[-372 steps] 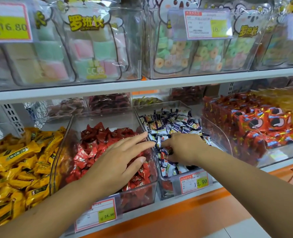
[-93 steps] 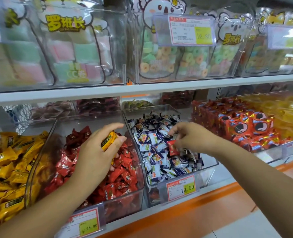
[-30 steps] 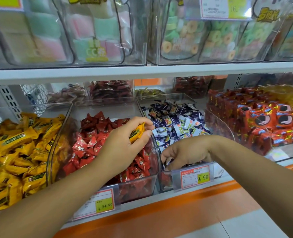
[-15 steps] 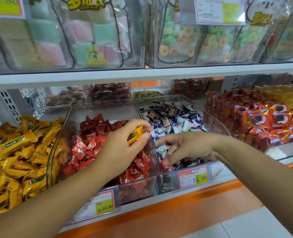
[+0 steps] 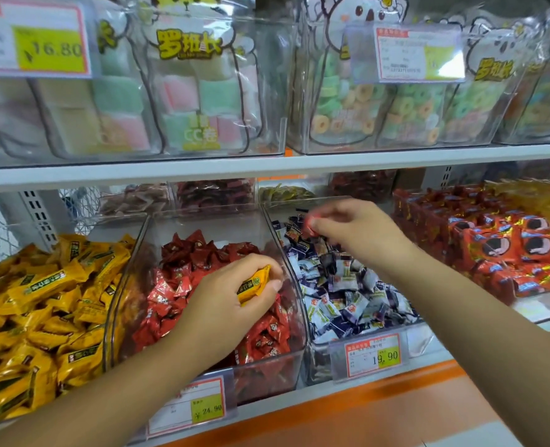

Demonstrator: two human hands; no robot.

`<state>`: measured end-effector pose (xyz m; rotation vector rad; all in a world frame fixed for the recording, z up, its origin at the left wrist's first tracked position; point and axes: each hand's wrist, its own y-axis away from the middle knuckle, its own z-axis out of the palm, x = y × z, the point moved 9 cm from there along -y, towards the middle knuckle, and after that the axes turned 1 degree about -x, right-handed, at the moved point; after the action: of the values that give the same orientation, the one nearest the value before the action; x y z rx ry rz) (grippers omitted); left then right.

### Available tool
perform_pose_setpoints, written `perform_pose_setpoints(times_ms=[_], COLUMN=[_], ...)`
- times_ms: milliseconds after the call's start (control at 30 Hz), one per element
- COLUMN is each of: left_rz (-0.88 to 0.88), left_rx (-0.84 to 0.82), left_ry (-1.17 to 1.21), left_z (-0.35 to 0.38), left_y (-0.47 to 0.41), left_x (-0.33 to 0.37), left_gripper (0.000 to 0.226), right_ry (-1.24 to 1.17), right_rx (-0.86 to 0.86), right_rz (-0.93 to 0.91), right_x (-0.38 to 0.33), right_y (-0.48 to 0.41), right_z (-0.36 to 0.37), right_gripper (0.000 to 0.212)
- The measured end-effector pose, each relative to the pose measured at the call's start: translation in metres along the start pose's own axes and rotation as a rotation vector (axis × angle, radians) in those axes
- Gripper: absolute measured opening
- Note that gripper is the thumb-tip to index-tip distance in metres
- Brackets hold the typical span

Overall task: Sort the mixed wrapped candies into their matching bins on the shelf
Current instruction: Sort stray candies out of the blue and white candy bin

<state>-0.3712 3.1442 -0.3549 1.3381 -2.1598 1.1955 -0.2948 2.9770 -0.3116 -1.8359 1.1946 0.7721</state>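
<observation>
My left hand hovers over the clear bin of red candies and grips a yellow wrapped candy between thumb and fingers. My right hand is raised above the bin of blue-and-white candies and pinches a small red candy at its fingertips. That red candy is blurred. To the far left lies a heap of yellow candies matching the one in my left hand.
Red-orange packets fill the bin to the right. Price tags hang on the bin fronts. The white upper shelf carries clear boxes of pastel sweets close above my hands. An orange ledge runs below.
My right hand has come up out of the low front of the blue-and-white bin with a red candy pinched in its fingertips. My left hand keeps hold of the yellow candy.
</observation>
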Motion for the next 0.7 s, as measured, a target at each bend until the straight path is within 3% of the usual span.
perform_pose_setpoints(times_ms=[67, 133, 200, 267, 367, 433, 567, 700], left_rz=[0.024, 0.042, 0.055, 0.064, 0.083, 0.087, 0.119, 0.116], left_rx=[0.008, 0.011, 0.001, -0.013, -0.087, -0.149, -0.171, -0.153], left_ry=[0.002, 0.006, -0.018, -0.032, -0.057, -0.077, -0.142, -0.098], left_z=[-0.002, -0.003, -0.003, -0.001, 0.012, 0.021, 0.025, 0.022], left_y=[0.003, 0.004, 0.004, 0.001, -0.007, -0.012, -0.014, -0.010], left_x=[0.000, 0.000, 0.001, 0.000, 0.000, -0.002, -0.003, -0.004], left_gripper=[0.011, 0.009, 0.015, 0.021, 0.031, 0.033, 0.030, 0.030], right_ry=[-0.145, -0.098, 0.177, 0.457, 0.788, 0.933, 1.035, 1.002], right_rx=[-0.120, -0.184, -0.108, -0.197, -0.534, -0.554, -0.389, -0.429], right_rz=[-0.016, -0.009, -0.027, 0.016, 0.012, -0.017, -0.017, 0.074], right_x=[-0.016, -0.014, -0.002, 0.021, 0.053, 0.060, 0.063, 0.069], right_y=[-0.004, -0.011, -0.019, -0.018, 0.002, 0.007, -0.003, -0.003], right_z=[0.026, 0.036, 0.019, 0.020, 0.059, 0.068, 0.035, 0.007], right_gripper=[0.017, 0.025, 0.024, 0.024, 0.065, 0.077, 0.053, 0.042])
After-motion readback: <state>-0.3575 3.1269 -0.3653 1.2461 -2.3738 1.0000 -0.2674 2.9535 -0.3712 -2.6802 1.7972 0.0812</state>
